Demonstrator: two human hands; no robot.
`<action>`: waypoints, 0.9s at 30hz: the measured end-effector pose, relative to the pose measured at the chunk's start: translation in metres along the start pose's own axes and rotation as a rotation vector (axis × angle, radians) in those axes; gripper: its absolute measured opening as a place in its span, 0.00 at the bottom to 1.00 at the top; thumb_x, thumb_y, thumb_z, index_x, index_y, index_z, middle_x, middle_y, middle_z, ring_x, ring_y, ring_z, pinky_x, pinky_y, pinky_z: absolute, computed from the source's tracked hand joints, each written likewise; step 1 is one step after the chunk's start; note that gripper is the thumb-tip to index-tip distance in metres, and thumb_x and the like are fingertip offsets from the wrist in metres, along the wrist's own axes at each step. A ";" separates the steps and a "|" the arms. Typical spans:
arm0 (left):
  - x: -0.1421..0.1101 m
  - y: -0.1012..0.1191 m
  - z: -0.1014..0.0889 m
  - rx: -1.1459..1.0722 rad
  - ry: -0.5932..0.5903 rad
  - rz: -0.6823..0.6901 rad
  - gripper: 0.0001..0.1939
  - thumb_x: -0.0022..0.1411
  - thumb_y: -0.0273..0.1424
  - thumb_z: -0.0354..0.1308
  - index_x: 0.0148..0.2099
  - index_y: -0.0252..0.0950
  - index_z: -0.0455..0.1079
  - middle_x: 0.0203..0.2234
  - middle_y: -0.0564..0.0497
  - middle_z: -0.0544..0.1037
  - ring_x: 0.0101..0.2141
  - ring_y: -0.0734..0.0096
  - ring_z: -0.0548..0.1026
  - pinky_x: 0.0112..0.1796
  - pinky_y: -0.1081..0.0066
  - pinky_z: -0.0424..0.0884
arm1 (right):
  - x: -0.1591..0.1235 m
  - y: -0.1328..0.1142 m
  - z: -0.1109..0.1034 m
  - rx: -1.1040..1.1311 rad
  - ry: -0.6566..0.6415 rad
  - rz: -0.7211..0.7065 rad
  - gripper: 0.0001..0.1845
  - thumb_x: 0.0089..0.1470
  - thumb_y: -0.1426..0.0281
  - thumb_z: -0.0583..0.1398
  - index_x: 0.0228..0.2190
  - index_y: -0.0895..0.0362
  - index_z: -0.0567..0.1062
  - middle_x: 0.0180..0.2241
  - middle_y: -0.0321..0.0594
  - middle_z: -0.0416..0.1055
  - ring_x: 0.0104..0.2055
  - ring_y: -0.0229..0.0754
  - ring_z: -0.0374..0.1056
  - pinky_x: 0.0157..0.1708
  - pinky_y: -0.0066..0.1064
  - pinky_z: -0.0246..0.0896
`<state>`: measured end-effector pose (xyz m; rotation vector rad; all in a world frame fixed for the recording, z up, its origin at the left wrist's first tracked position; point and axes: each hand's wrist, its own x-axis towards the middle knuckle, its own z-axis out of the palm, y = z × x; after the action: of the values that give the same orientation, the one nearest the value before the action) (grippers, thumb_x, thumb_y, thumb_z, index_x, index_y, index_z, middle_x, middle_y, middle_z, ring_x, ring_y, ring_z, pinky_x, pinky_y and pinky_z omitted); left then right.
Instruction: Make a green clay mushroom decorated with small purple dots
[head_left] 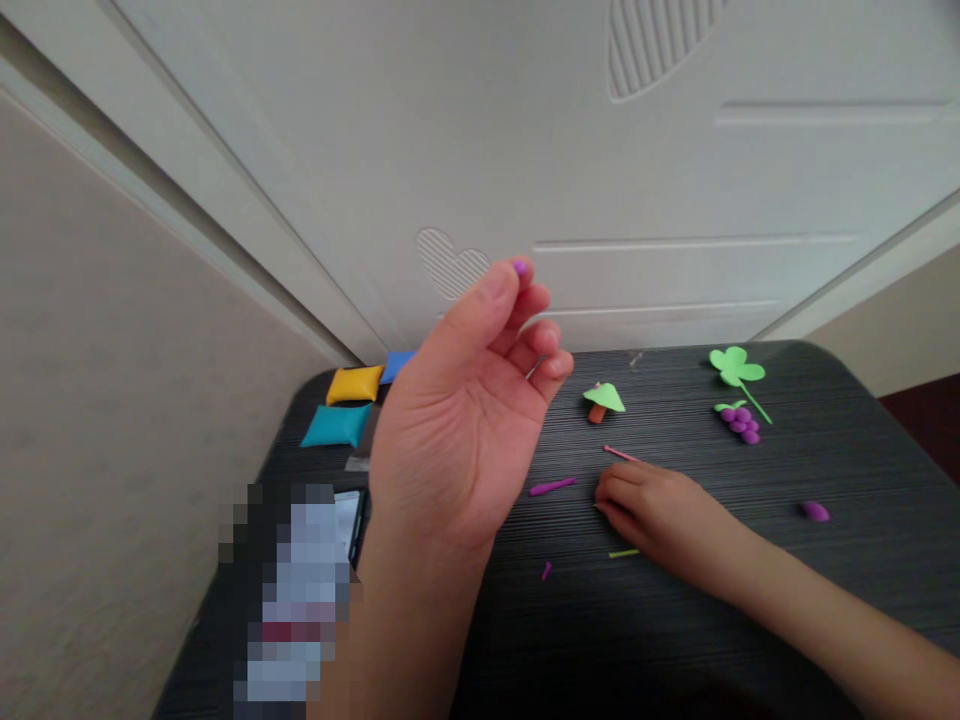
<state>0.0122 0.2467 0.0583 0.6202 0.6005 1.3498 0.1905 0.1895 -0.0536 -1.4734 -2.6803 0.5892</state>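
Observation:
My left hand (pixel 461 430) is raised above the table, palm towards me. Its thumb and index finger pinch a tiny purple clay piece (pixel 520 267), while the other fingers curl loosely. My right hand (pixel 645 505) rests low over the dark tabletop with its fingers closed. A small pale tip shows at those fingertips, but I cannot make out what they hold. Beside that hand lie a pink modelling tool (pixel 619 453), a purple modelling tool (pixel 553 487) and a yellow-green stick (pixel 623 553). A short purple piece (pixel 547 571) lies nearer to me.
Behind are a green-topped clay mushroom (pixel 604 398), a green clover (pixel 736 366) and a purple grape bunch (pixel 740 423). A purple lump (pixel 815 511) sits at right. Yellow (pixel 354 384), teal (pixel 337 425) and blue (pixel 397 365) packets and a partly blurred phone (pixel 349 520) lie left.

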 end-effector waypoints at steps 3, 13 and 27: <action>0.000 -0.001 0.000 -0.006 -0.011 -0.001 0.05 0.56 0.30 0.54 0.30 0.40 0.71 0.29 0.54 0.74 0.38 0.69 0.72 0.28 0.76 0.64 | -0.001 0.001 0.001 0.035 0.001 0.010 0.10 0.55 0.72 0.49 0.30 0.55 0.69 0.31 0.37 0.67 0.36 0.37 0.64 0.39 0.30 0.59; -0.001 -0.002 0.001 0.001 -0.007 -0.006 0.04 0.55 0.31 0.55 0.30 0.40 0.70 0.29 0.54 0.74 0.38 0.68 0.72 0.28 0.76 0.65 | 0.002 -0.003 0.005 -0.083 0.011 -0.028 0.10 0.54 0.72 0.49 0.30 0.56 0.69 0.31 0.38 0.67 0.36 0.39 0.64 0.44 0.34 0.56; -0.001 -0.009 0.002 0.000 -0.042 -0.001 0.05 0.54 0.30 0.55 0.29 0.39 0.72 0.28 0.53 0.74 0.30 0.75 0.71 0.29 0.76 0.64 | -0.001 -0.002 -0.040 0.915 0.255 0.166 0.04 0.50 0.69 0.57 0.29 0.54 0.71 0.32 0.36 0.67 0.37 0.37 0.63 0.40 0.30 0.56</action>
<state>0.0200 0.2447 0.0532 0.6468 0.5671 1.3331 0.1976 0.2001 -0.0160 -1.3340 -1.6890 1.2919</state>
